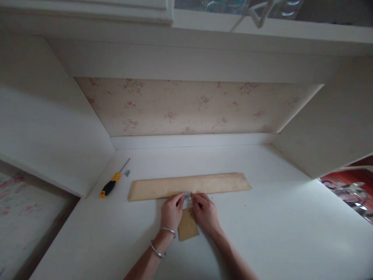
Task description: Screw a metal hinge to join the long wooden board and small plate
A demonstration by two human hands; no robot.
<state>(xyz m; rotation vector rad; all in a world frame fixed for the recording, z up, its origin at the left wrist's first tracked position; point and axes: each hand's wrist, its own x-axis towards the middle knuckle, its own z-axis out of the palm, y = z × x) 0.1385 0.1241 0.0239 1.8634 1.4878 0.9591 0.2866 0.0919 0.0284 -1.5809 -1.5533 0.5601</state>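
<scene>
small metal fitting [187, 194] sits at the near edge of the long wood strip [189, 186], mid-length, on the white desk top [262, 225]; left hand [171, 212] & right hand [205, 212] both pinch it w/ fingertips, a brown card piece [188, 229] lying between the wrists. yellow-handled screwdriver [112, 184] & a few loose screws [127, 173] lie well apart to the left. risk, as judged: fitting is tiny & light is poor, so a fingertip slip could skew it on the strip or drop it.
</scene>
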